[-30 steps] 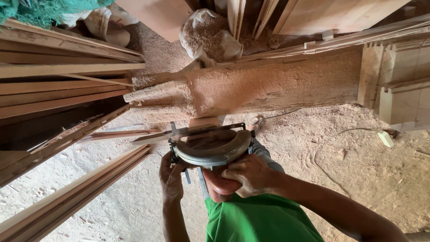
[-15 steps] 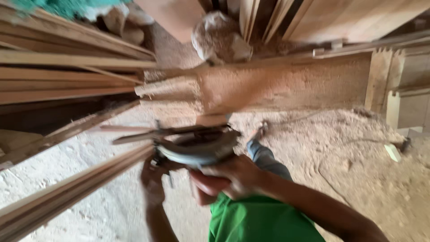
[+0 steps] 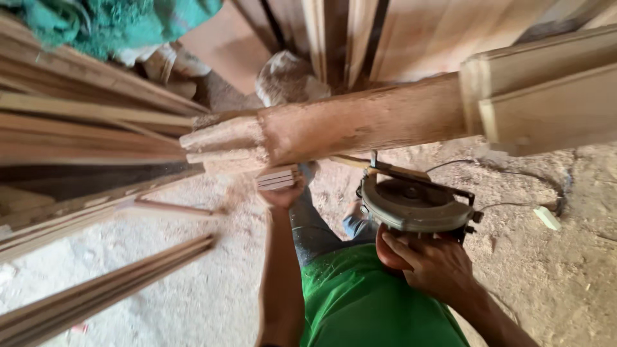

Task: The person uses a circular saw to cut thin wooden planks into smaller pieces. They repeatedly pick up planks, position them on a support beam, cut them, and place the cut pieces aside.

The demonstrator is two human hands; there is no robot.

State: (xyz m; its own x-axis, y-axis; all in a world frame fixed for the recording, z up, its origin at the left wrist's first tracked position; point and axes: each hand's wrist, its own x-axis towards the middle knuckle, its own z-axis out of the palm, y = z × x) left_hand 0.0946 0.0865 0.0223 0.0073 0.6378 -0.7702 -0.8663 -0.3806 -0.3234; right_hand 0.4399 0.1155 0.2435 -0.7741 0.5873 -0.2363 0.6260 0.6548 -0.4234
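Right hand (image 3: 429, 265) has a closed grip on the circular saw (image 3: 412, 204) held low, left hand (image 3: 283, 193) pinches the small wood offcuts (image 3: 277, 177) under the sawdusty beam (image 3: 360, 122), so I'd keep that blade well clear of them.

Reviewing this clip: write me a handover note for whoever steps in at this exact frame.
Left hand: closed on a small stack of thin wood pieces, held by the end of the sawdust-coated beam.
Right hand: grips the circular saw, held low over the lap, clear of any wood.
The saw's cord trails right across the sawdust floor. Long slats lie to the left.
Done: no finished cut is visible.
Left: the stack looks uncut, though I can't tell for sure.
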